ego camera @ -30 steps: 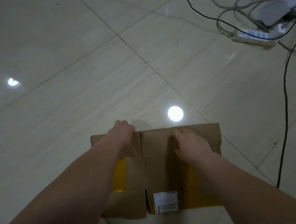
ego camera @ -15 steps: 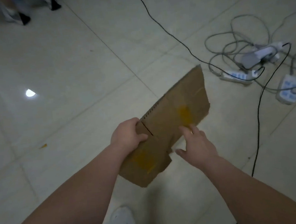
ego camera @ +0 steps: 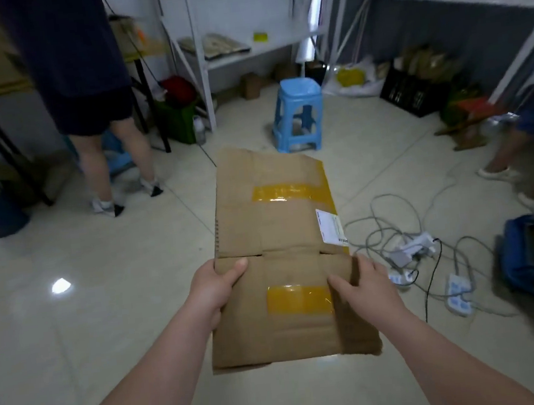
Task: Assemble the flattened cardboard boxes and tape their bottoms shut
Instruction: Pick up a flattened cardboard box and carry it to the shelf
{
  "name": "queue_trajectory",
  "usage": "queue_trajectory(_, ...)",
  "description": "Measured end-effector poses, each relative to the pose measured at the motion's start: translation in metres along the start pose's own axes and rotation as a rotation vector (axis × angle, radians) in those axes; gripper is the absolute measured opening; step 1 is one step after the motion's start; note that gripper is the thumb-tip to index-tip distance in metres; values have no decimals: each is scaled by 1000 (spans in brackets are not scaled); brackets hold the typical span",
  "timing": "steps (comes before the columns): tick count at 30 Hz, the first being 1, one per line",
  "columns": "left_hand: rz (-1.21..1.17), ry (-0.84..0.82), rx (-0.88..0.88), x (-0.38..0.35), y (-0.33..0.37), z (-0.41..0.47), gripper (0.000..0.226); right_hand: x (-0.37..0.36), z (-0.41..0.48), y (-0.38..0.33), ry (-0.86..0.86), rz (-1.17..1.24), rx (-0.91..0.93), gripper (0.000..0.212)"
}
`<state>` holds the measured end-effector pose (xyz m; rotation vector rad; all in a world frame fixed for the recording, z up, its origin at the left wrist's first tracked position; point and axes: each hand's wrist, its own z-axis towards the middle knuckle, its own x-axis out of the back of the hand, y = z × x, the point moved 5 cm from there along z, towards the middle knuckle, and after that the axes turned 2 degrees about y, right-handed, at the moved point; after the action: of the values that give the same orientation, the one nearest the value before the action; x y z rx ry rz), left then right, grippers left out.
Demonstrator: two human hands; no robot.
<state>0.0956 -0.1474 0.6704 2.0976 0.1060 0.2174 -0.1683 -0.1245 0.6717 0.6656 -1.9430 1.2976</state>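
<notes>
Holding the flattened brown cardboard box with yellow tape strips (ego camera: pixel 281 230) mid-air, dead centre, pinched at 9 o'clock with the left hand (ego camera: pixel 212 292), gripped at 3 o'clock with the right hand (ego camera: pixel 368 290), spread apart, guessing for popping it open.

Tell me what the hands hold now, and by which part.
The left hand grips the flattened cardboard box at its left edge, thumb on top. The right hand lies at the right edge; a grip there cannot be told.
</notes>
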Motion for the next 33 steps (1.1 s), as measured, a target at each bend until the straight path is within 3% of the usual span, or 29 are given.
queue_trajectory(5, -52, -5, -67, 7, 94, -14, 32, 61, 2, -54, 48, 345, -90, 83)
queue_trajectory(8, -108, -7, -77, 2, 135, -18, 42, 89, 4, -70, 64, 509, -164, 83)
queue_trajectory(14, -193, -129, -79, -25, 208, -19, 55, 156, 33, -87, 222, 592, -162, 70)
queue_trajectory(18, -136, -276, -155, -58, 263, -23, 28, 187, 82, -95, 183, 660, -157, 74)
queue_trajectory(21, -96, -257, -205, -90, 299, -5, 15, 214, 132, -97, 153, 627, -142, 79)
queue_trajectory(23, -119, -216, -193, -116, 324, 11, 10, 236, 169, -99, 99, 607, -127, 68)
queue_trajectory(27, -189, -247, -235, -170, 371, 44, 35, 283, 227, -105, -41, 554, -73, 42)
queue_trajectory(33, -272, -242, -271, -234, 423, 81, 28, 337, 295, -108, -191, 425, 27, 33)
